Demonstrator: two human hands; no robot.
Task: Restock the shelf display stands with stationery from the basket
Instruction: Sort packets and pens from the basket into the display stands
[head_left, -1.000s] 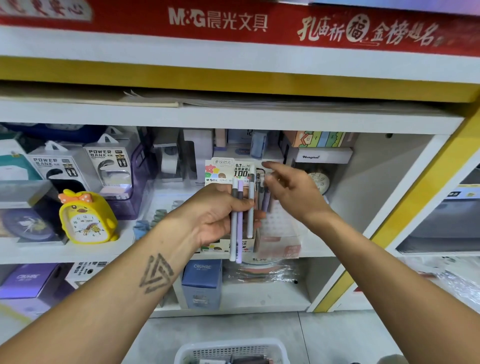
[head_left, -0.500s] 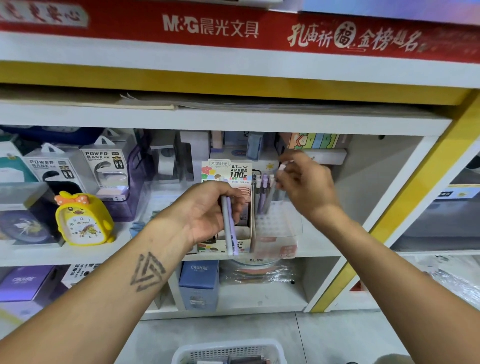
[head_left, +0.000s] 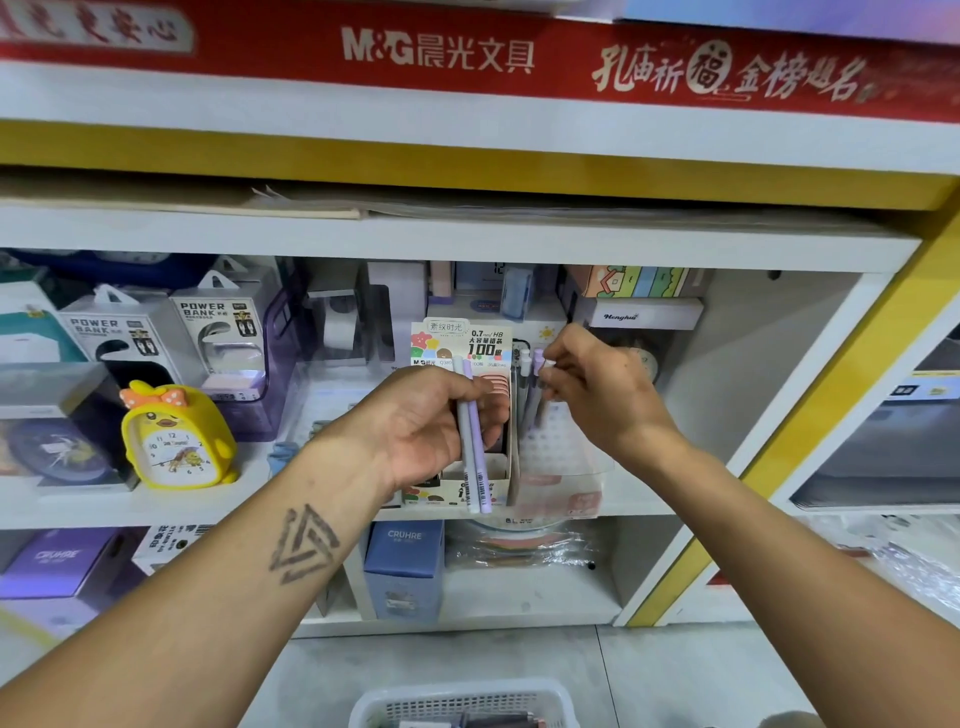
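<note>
So the person is mid-restock at the shelf (head_left: 467, 239): the left hand (head_left: 426, 421) is wrapped around two pens (head_left: 471, 436), one grey and one lilac, held upright in front of the cardboard display box (head_left: 462, 353), with their lower ends hanging just past the shelf edge. The right hand (head_left: 597, 389), at about 3 o'clock from the left one, is pinching the top of another pen (head_left: 543, 379) and lowering it into the clear display stand (head_left: 561, 457), where a couple of pens (head_left: 527, 374) already stand upright. The white basket (head_left: 462, 701) with the rest of the stock sits on the floor at 6 o'clock, well below both hands. What could go sideways here, going by how it looks: the clear stand seems light and sits near the front lip of the shelf, so a push from the right hand could probably tip it or nudge it off. Also, the pen going in is held only by its tip, so it might snag on the ones already in there and knock them askew. The left hand's grip looks loose-ish, and one of those two pens could slip out and drop toward the floor.
</note>
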